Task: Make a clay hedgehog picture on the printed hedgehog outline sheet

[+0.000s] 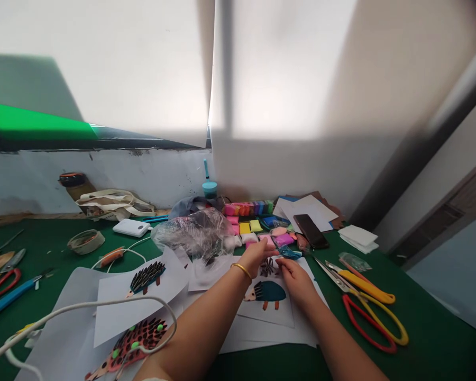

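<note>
My left hand (258, 255), with a gold bangle at the wrist, is held palm up with its fingers stretched out above a paper sheet. Close on its right, the fingertips of my right hand (297, 278) are pinched together; whatever they hold is too small to make out. Below both hands lies a sheet with a blue clay hedgehog (270, 291) that has brown legs and a few dark spikes near its head. Several loose dark spikes (268, 268) show between the hands. A crumpled blue wrapper (289, 252) is just beyond my fingers.
Scissors (365, 312) and a yellow cutter (367, 286) lie at right, near a phone (311, 230). Coloured clay packs (244, 228) and a plastic bag (198, 233) are behind. At left are a spiked blue hedgehog (147, 277), a pink one (137, 344) and a white cable (103, 303).
</note>
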Motion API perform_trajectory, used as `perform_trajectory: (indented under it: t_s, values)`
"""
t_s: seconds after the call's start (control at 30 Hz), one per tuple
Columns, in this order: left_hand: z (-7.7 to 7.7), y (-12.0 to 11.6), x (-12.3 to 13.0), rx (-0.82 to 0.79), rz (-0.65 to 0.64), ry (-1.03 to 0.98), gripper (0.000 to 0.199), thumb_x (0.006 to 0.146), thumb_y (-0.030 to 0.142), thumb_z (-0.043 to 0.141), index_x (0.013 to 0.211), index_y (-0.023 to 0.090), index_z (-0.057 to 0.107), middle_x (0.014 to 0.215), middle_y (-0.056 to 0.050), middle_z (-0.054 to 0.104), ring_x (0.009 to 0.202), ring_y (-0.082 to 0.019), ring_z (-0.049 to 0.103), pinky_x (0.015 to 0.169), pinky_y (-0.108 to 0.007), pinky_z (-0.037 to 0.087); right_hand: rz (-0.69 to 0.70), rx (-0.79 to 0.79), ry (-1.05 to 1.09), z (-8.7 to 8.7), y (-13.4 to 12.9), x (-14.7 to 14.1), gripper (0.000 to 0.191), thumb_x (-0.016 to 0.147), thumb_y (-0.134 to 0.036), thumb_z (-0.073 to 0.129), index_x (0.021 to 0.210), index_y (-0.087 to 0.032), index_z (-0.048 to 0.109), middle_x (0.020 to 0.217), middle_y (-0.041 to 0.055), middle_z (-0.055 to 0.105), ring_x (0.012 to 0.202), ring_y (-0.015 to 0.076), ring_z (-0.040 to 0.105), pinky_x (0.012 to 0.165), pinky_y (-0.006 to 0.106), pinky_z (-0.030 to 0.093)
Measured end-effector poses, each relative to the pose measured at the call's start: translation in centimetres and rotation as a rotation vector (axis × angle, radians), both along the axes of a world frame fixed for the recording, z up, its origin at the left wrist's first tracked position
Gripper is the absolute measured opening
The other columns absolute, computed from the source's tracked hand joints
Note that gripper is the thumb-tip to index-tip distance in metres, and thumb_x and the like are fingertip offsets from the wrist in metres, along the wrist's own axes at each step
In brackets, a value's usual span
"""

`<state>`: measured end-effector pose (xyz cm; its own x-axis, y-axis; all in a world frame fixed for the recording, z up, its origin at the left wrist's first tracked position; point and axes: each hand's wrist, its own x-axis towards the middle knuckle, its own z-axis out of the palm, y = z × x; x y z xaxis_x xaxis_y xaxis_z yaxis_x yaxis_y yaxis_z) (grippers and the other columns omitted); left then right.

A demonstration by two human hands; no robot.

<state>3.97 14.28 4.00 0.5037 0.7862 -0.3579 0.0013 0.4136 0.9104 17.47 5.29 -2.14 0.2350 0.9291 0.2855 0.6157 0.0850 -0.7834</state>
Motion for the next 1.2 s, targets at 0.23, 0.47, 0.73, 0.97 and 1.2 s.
perform_trajectory:
  t_s: [0.23,0.47,0.73,0.97,1.2]
  values:
    - [-0.1,0.1,-1.1,0.251,-0.076,0.161,0.04,0.09,0.021,0.048,0.129,0.015,0.056,0.119,-0.013,0.067,0.107,-0.019,0.065,0.085,-0.029,0.048,-0.045,-0.03,-0.001,0.3,-0.1,0.4,0.041,0.088,-0.031,0.038,0.11,-0.017,0.068,0.115,0.0101,0.068,0.109,0.0224,0.062,0.099,0.036,0.047]
    - [-0.5,-0.3,-4.5,0.653,-0.066,0.456,0.032,0.081,0.012,0.055,0.108,0.017,0.07,0.114,-0.009,0.068,0.109,-0.023,0.061,0.098,-0.034,0.044,-0.172,-0.169,-0.047,0.4,-0.1,2.4,0.041,0.089,-0.029,0.034,0.109,-0.019,0.067,0.109,0.0077,0.07,0.099,0.0207,0.065,0.087,0.031,0.049]
    - [-1.6,-4.4,-9.7,0.972,-0.235,0.762,0.032,0.081,0.008,0.049,0.102,0.018,0.071,0.111,-0.01,0.069,0.108,-0.027,0.06,0.1,-0.041,0.041,-0.033,-0.323,-0.543,2.9,0.8,1.2,0.035,0.095,-0.024,0.039,0.117,-0.023,0.066,0.119,0.0073,0.065,0.106,0.0197,0.061,0.083,0.026,0.043]
    - [-2.6,-5.4,-10.4,1.228,-0.336,0.887,0.031,0.079,0.003,0.047,0.097,0.019,0.067,0.108,-0.008,0.068,0.102,-0.022,0.061,0.092,-0.033,0.045,0.054,-0.401,-0.789,4.1,3.4,0.2,0.02,0.09,-0.018,0.051,0.092,-0.016,0.07,0.099,0.0135,0.068,0.093,0.0235,0.062,0.071,0.028,0.037]
    - [-2.3,-6.0,-10.9,1.262,-0.257,0.873,0.027,0.082,0.006,0.05,0.095,0.021,0.069,0.103,-0.006,0.07,0.102,-0.022,0.061,0.095,-0.038,0.038,0.029,-0.391,-0.761,4.0,2.7,0.3,0.013,0.086,-0.018,0.054,0.092,-0.018,0.066,0.095,0.0085,0.068,0.087,0.0198,0.061,0.065,0.026,0.032]
